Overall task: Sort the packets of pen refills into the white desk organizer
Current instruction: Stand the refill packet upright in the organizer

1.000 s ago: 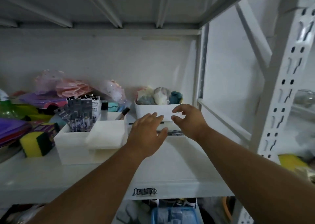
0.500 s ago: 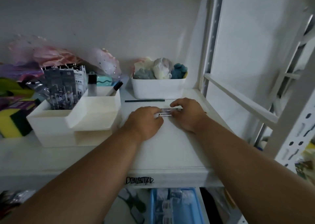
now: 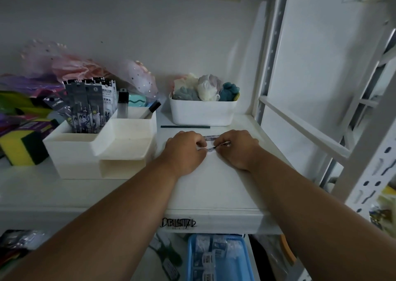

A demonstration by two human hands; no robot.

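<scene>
Both hands, the left hand (image 3: 185, 152) and the right hand (image 3: 235, 149), pinch what look like two thin refill packets (image 3: 211, 138) on the shelf (image 3: 214, 184) right of the white organizer (image 3: 100, 146), which holds several packets upright (image 3: 85, 107), bare shelf toward its front edge.

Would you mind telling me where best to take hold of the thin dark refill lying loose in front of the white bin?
Probably at the middle of the dark refill, pinched from above across its width. It lies flat on the shelf, parallel to the white bin just behind it, so both long sides look reachable, the near side more freely.
</scene>
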